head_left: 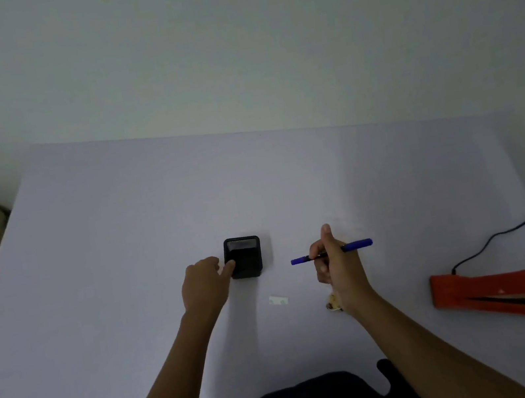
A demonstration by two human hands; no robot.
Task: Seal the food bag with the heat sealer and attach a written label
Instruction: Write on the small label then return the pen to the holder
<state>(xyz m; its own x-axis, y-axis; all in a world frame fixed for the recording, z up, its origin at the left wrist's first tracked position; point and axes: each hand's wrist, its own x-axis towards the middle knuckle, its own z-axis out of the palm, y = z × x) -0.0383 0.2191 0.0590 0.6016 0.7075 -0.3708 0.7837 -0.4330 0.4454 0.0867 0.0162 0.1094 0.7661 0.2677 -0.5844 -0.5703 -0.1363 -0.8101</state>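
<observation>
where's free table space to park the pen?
Bare: far strip behind the pen holder; left of the left hand; between right hand and heat sealer. Crowded: around the label, between the hands.

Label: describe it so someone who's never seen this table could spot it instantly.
On the pale table, look between the two forearms, just nearer the person than the black mesh holder that the left hand touches. The label is the small white slip lying flat there, alone. It is the only white scrap; the pen is blue, the sealer orange.
</observation>
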